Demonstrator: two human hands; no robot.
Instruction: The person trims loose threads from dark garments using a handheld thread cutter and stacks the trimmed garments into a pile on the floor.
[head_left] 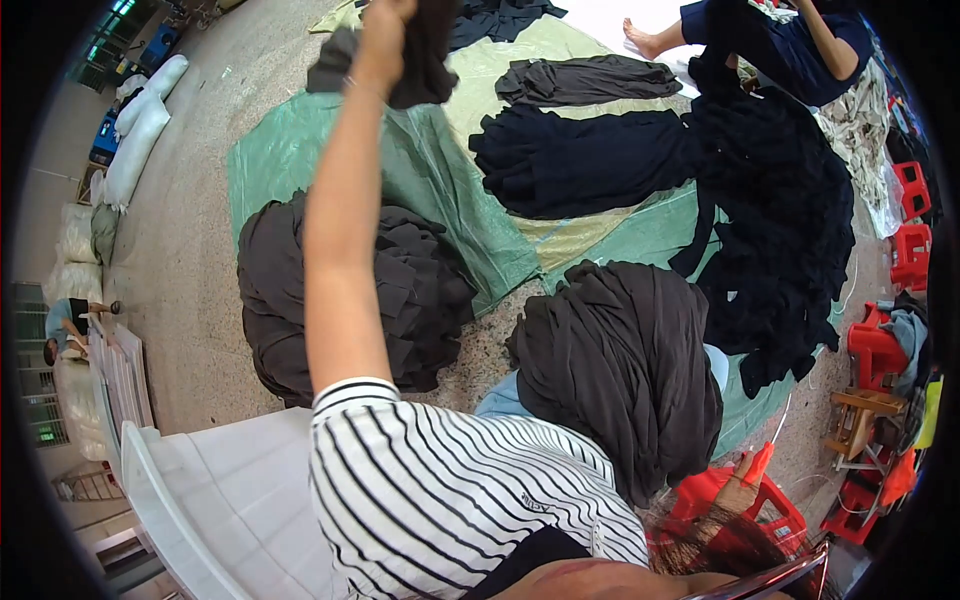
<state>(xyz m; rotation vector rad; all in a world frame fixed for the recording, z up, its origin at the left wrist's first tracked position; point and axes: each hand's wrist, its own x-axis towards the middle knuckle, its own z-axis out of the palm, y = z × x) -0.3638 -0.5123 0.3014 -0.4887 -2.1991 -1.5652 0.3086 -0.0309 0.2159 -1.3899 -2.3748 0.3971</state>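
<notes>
My left arm reaches far forward, and my left hand at the top edge is closed on a dark grey cloth piece that hangs over the green sheet. Across my lap lies a big bundle of dark grey cloth. A second dark grey heap sits on the floor to the left, partly behind my forearm. At lower right, my right hand, half covered by hair, appears closed on an orange-red thing; a thin pale rod shows beside it. What this thing is I cannot make out.
Green sheeting covers the floor ahead, bearing a navy cloth stack, a grey stack and a navy heap. Another person's leg is at the far right. Red stools line the right; a white bin stands close left.
</notes>
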